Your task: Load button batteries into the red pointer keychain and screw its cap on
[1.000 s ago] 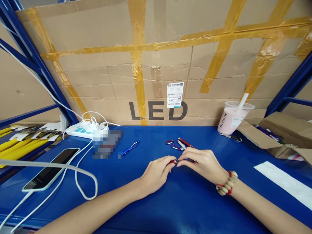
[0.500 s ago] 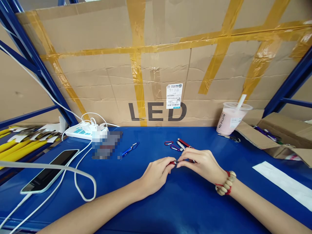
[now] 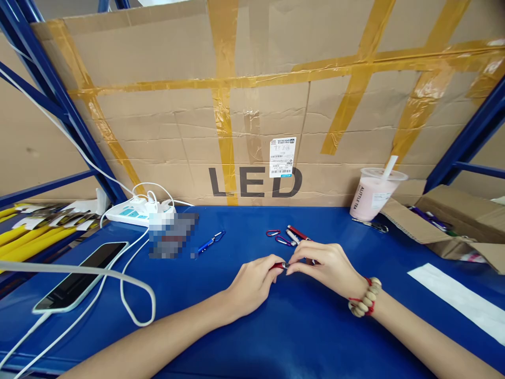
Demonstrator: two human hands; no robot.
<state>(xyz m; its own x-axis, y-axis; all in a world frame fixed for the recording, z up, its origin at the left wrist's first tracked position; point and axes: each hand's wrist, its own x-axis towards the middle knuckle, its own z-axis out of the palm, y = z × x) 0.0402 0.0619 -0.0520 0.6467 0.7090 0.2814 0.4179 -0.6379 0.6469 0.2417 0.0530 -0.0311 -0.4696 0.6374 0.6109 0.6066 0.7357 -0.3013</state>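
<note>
Between the fingertips of my left hand is a small red tube, like a mini flashlight, with a silver end pointing right. My right hand, wearing a bead bracelet, pinches that silver end; what exactly lies under its fingertips is hidden. Just beyond the hands, on the blue tabletop, lie another red tube, a pale pink tube, a red carabiner and a purple carabiner. Farther left rests a blue tube with a blue carabiner on its end.
At left are a phone with looping white cables and a power strip. A pink drink cup, an open cardboard box and a white paper strip are at right. A large taped carton stands behind.
Both hands hold almost the same pose at the red tube, with slightly more of its silver end showing. The view has shifted very slightly.
</note>
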